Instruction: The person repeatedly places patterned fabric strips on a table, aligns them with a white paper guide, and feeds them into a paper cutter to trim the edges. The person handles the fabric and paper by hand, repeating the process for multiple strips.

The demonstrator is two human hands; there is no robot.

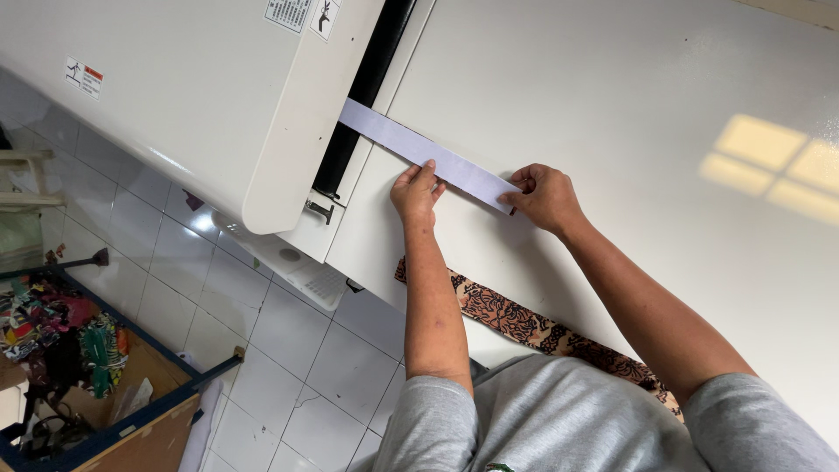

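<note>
A long pale lilac strip (411, 146) lies on the white machine table (629, 131), with its far end running under the black roller slot (363, 92) of the machine's white hood (201, 96). My left hand (416, 192) presses its fingertips on the strip's near edge, partway along it. My right hand (544, 197) pinches the strip's near end between thumb and fingers. A brown patterned fabric band (524, 325) lies along the table's front edge, under my forearms.
A small control panel (319, 281) juts from the machine's side below the hood. White floor tiles (288, 350) spread to the left. A blue-framed cart (105, 385) with colourful cloth scraps stands at the lower left. A sunlight patch (773, 166) falls on the table's right.
</note>
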